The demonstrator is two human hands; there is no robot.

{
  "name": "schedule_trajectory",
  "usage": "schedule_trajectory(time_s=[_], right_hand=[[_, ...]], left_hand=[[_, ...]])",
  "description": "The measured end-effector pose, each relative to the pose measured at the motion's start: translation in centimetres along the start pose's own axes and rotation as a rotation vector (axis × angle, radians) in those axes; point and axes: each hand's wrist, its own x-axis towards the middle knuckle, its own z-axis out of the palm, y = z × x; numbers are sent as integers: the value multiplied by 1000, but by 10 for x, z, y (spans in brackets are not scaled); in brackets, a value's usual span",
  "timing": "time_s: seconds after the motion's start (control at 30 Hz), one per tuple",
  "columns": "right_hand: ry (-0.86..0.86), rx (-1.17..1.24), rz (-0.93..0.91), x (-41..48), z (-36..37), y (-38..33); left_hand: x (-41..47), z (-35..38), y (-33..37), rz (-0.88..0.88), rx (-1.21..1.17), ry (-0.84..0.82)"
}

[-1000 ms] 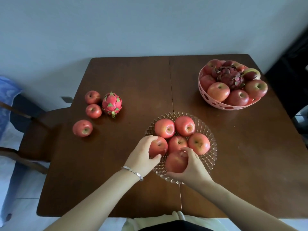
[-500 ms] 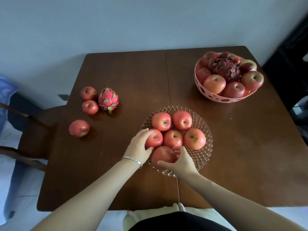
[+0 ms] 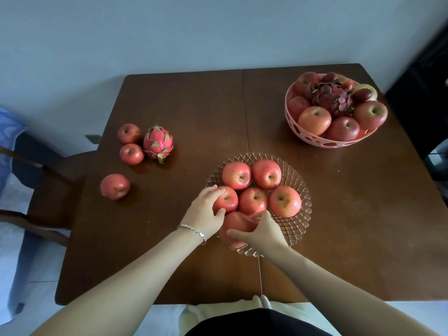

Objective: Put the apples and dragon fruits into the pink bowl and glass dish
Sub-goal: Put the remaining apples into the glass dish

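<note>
Brown wooden tabletop (image 3: 194, 105), seam down the middle. Glass dish (image 3: 299, 224) sits near the front edge, centre, and holds six apples. Left grip (image 3: 204, 212), silver bracelet (image 3: 194, 232) at the wrist, is curled over the near-left apple (image 3: 228, 198) in the dish, fingers on top and thumb against its near side. Right grip (image 3: 263, 232) is wrapped round the front apple (image 3: 236, 224), which lies at the dish's near rim, thumb below and fingers over the top; whether this apple rests on the glass or is lifted clear, cannot tell. The two grasped apples touch or nearly touch. Four more apples fill the far and right parts of the dish: back-left apple (image 3: 236, 175), back-right apple (image 3: 266, 174), centre apple (image 3: 253, 201), right apple (image 3: 284, 201). Pink bowl (image 3: 315, 140) stands at the far right corner, piled with apples around a dark dragon fruit (image 3: 333, 99) on top. On the left of the tabletop, well apart from both vessels: a bright dragon fruit (image 3: 158, 144), with two small apples (image 3: 131, 154) just beside it on its left, and a lone apple (image 3: 115, 186) nearer the front-left edge. Wooden chair (image 3: 55, 180) off the left side.
</note>
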Motion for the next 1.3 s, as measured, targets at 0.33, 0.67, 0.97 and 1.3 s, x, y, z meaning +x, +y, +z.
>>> schedule_trajectory(time_s=[0.33, 0.67, 0.97, 1.3], right_hand=[[-52, -642, -109, 5, -10, -47], [-94, -248, -491, 19, 2, -94], [-72, -281, -596, 21, 4, -96], [-179, -279, -750, -17, -31, -75]], left_hand=[[-3, -42, -43, 9, -68, 74], [50, -117, -163, -698, 214, 213], [32, -122, -93, -427, -254, 80], [-19, -85, 29, -145, -513, -413]])
